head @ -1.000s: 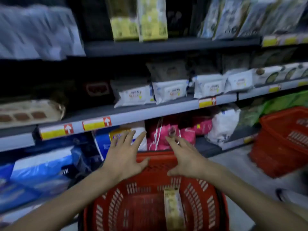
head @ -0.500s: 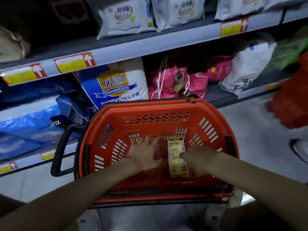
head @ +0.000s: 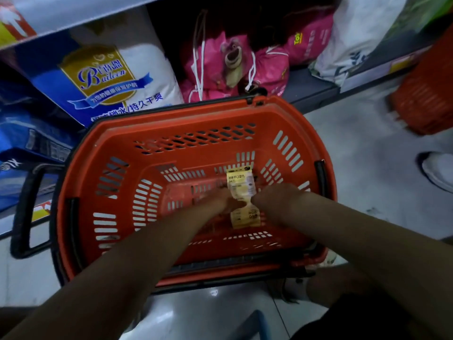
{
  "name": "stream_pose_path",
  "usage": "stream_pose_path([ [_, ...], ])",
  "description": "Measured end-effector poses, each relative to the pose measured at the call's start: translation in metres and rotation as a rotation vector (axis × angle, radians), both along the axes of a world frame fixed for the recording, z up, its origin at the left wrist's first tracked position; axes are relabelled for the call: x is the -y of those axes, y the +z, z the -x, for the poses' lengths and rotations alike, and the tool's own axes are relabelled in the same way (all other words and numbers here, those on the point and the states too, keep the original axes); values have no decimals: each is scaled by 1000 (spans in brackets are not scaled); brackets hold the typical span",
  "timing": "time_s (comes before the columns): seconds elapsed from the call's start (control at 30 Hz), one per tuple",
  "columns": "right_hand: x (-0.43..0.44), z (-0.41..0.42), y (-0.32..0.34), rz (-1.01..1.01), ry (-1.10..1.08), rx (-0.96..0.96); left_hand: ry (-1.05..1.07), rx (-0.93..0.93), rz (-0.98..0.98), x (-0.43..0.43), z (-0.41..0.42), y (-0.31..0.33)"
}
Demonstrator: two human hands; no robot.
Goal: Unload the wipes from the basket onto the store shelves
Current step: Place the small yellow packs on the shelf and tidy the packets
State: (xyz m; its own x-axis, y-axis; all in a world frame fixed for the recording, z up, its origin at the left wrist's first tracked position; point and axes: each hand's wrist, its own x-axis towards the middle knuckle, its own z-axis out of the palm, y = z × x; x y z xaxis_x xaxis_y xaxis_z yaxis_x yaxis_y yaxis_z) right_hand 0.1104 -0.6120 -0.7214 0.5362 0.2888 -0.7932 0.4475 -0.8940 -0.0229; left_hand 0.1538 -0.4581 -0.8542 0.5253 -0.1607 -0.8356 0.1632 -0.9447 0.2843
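Red plastic basket stands on the floor, its black handle folded out at 9 o'clock. The left hand lays blurred fingers across the middle of the yellow wipes pack, which lies on the basket's bottom toward 3 o'clock. The right hand, knuckles up, meets the pack's 3 o'clock edge, fingers hidden; whether either hand pinches it cannot be told
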Motion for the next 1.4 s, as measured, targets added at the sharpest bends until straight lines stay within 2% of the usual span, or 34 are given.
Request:
stream_pose_path([
  [0.03,2,-2,0,-8,-19,8,102,-61,40,1,-1,-8],
  [0.1,7,-4,2,-14,-54,16,166,-95,58,11,-6,-19],
  [0.33,23,-1,2,-3,-71,-14,355,31,-72,38,-24,-51],
  [0.43,24,2,-4,-5,-41,0,430,-69,83,40,-26,-54],
  [0.47,25,3,-7,2,-30,0,416,-88,148,40,-32,-71],
  [0.5,26,3,-9,10,-17,2,521,-138,210,36,-38,-100],
  [0.57,28,3,-11,13,-2,8,612,-172,196,28,-49,-169],
  [0.6,28,3,-10,9,-6,4,619,-201,145,24,-44,-164],
  [0.67,29,1,-6,2,-26,-19,722,-237,192,28,-27,-96],
  [0.73,28,-1,0,1,-51,-40,818,-155,240,28,-20,-67],
  [0.87,24,-3,9,2,-62,-42,662,34,98,8,-13,-67],
  [0.93,20,-2,14,7,-57,-50,595,93,93,-7,-9,-55],
  [1.07,3,-2,28,45,-31,-21,577,89,126,-43,-8,-13],
  [1.17,-16,-4,42,38,-4,83,586,175,228,-72,-9,40],
  [1.27,-38,-5,57,-65,-15,253,640,250,348,-99,-1,104],
  [1.4,-65,-1,80,-370,-212,426,763,272,545,-134,20,170],
])
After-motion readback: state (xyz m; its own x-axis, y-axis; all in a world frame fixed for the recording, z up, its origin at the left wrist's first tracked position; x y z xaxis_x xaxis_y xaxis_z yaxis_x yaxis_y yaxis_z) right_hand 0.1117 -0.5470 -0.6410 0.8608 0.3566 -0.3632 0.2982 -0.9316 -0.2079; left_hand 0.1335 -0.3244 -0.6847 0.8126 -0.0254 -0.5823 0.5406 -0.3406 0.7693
